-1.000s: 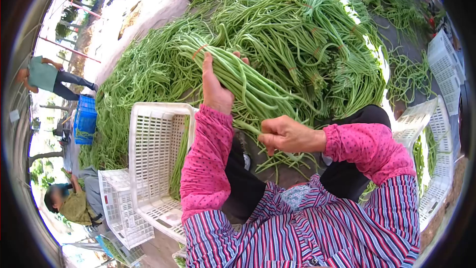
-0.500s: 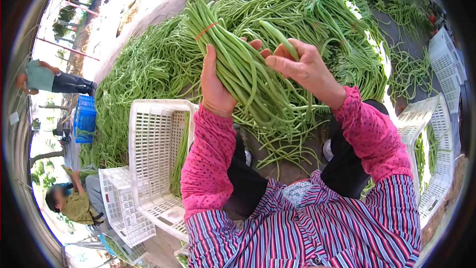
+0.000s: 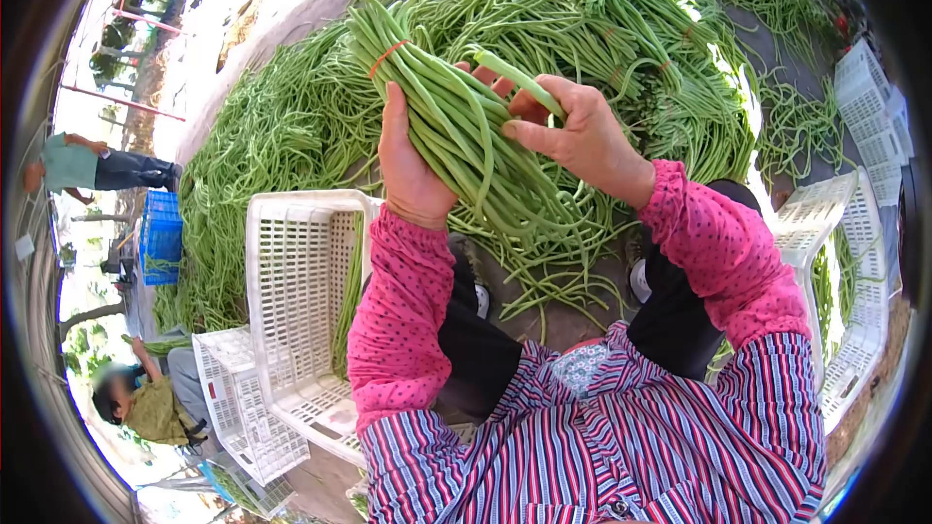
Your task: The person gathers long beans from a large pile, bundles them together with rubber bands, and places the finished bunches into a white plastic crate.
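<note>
A thick bundle of green long beans (image 3: 466, 126) lies slantwise in my left hand (image 3: 416, 173), the thumb along its near side and fingertips showing behind it. Around its upper end runs a red rubber band (image 3: 386, 56). My right hand (image 3: 594, 141) pinches a thick pale-green long bean (image 3: 513, 73) between thumb and fingers, just over the bundle's right side. The lower ends of the bundled beans hang loose and curl towards my knees. Behind both hands spreads a large heap of long beans (image 3: 282, 146).
On my left stands a white plastic crate (image 3: 267, 301) with long beans inside; another white crate (image 3: 859, 330) is on my right. A blue crate (image 3: 161, 238) sits by the heap's left edge. Two other people (image 3: 73, 163) are at the far left, one standing, one lower down.
Both hands and the bundle have shifted slightly left in view. My right hand has brought its bean lower and closer against the bundle; the left keeps its hold.
</note>
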Demonstrator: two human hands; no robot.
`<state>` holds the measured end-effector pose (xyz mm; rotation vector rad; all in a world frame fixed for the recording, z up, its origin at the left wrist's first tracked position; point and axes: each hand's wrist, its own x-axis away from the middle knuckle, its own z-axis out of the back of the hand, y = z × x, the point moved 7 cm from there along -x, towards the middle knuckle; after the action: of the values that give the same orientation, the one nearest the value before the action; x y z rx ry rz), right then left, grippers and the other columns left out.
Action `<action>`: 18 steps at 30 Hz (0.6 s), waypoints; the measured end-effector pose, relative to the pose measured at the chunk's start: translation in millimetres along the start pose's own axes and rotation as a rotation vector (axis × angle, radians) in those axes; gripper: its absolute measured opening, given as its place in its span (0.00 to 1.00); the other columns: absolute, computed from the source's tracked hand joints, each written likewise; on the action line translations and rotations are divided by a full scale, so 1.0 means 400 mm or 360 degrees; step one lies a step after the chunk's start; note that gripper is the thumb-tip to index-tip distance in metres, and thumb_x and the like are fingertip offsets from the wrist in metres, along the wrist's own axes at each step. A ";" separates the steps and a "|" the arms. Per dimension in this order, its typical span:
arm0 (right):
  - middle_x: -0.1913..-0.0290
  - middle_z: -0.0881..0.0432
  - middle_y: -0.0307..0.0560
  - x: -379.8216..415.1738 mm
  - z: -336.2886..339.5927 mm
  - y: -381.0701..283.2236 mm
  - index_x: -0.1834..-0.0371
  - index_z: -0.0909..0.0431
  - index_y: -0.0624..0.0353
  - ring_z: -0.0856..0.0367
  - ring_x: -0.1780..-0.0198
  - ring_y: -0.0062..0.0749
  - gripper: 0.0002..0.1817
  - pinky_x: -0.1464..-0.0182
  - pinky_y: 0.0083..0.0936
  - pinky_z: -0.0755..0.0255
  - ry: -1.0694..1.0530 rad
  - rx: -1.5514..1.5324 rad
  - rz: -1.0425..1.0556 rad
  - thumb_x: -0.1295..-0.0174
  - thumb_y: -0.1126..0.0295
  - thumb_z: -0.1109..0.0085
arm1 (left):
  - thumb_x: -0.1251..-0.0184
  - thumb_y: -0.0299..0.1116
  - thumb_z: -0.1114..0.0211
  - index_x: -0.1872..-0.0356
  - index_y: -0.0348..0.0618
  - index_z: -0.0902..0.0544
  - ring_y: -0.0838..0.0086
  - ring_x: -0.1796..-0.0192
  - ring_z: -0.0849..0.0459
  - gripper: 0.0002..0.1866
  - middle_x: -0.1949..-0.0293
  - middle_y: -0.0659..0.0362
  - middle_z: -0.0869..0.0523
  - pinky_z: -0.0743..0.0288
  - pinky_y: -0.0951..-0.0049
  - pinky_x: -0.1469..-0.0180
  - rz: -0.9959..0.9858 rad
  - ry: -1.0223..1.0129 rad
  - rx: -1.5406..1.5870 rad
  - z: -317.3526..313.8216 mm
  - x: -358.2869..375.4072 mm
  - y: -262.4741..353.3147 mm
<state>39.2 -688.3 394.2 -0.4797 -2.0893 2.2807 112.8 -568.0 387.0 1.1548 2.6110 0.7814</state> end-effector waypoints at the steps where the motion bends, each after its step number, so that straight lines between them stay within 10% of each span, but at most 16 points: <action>1: 0.72 0.20 0.38 0.000 0.002 0.002 0.63 0.21 0.65 0.25 0.69 0.15 0.10 0.64 0.18 0.27 0.0072 0.0112 0.0063 0.44 0.70 0.33 | 0.29 0.58 0.54 0.44 0.32 0.29 0.46 0.38 0.27 0.34 0.41 0.39 0.26 0.32 0.51 0.36 -0.0006 0.0055 -0.0030 0.006 -0.003 -0.006; 13: 0.78 0.25 0.37 -0.011 0.010 -0.007 0.65 0.23 0.69 0.31 0.76 0.15 0.10 0.74 0.21 0.32 -0.0157 0.0094 -0.0127 0.36 0.70 0.43 | 0.25 0.48 0.53 0.45 0.38 0.27 0.62 0.51 0.18 0.23 0.51 0.51 0.18 0.23 0.60 0.46 0.0030 0.0185 -0.0357 0.037 -0.001 -0.048; 18: 0.80 0.31 0.35 0.032 -0.006 0.020 0.65 0.22 0.67 0.37 0.76 0.16 0.13 0.74 0.23 0.38 -0.0237 0.0267 -0.0071 0.33 0.65 0.45 | 0.25 0.48 0.55 0.45 0.38 0.27 0.53 0.46 0.21 0.23 0.50 0.45 0.19 0.27 0.56 0.40 0.0058 0.0099 -0.0097 0.052 -0.018 -0.032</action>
<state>29.2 -684.0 383.6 -0.2628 -1.9223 2.5085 117.1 -572.0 362.2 1.1830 2.6028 0.9120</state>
